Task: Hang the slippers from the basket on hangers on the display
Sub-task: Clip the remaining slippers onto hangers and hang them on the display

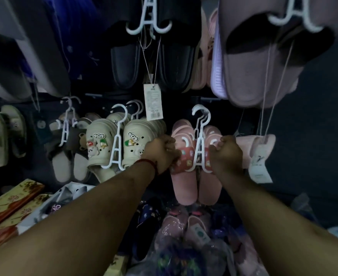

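- Your left hand (162, 154) curls tight on the left edge of the pink slippers (184, 187); your right hand (226, 156) grips their right edge.
- The pair hangs between your hands on a white hanger (201, 140), beside cream clogs (98, 150).

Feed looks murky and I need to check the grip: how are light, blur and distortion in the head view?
Head view: dim throughout, edges near black; wide-angle stretch swells the forearms and the mauve slipper at top right; left hand and right hand look soft but readable, gripping the pink slippers; the white hanger is brightest; faint sheen on the plastic-wrapped slippers below.
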